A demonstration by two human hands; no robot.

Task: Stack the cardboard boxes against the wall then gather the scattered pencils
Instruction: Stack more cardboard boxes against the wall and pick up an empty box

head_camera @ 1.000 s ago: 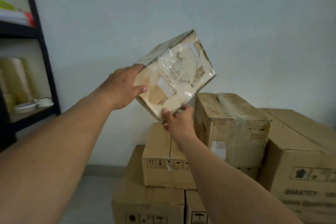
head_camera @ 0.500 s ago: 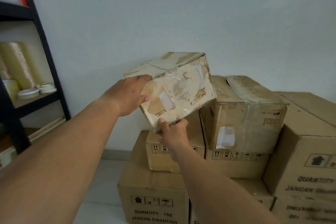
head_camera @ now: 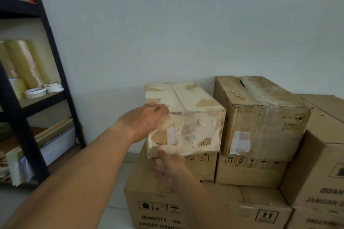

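Observation:
A small, worn cardboard box (head_camera: 188, 130) covered in clear tape lies level on a brown carton (head_camera: 206, 167) in the stack by the wall. My left hand (head_camera: 143, 121) grips its upper left corner, fingers curled over the top edge. Just below the box's front bottom edge is my right hand (head_camera: 167, 169), thumb tip touching that edge and fingers loose and spread in front of the carton. A taller battered box (head_camera: 264, 117) stands right beside the small one, touching it. I see no pencils.
More printed cartons (head_camera: 160, 202) form the stack's lower rows, with large ones at the right (head_camera: 320, 173). A black metal shelf rack (head_camera: 55, 72) at the left holds tape rolls (head_camera: 28, 65) and papers. Pale floor shows between rack and stack.
The small box came down from a tilted hold in the air and now lies flat on the stack. My right hand has slipped off its bottom corner; my left still holds it.

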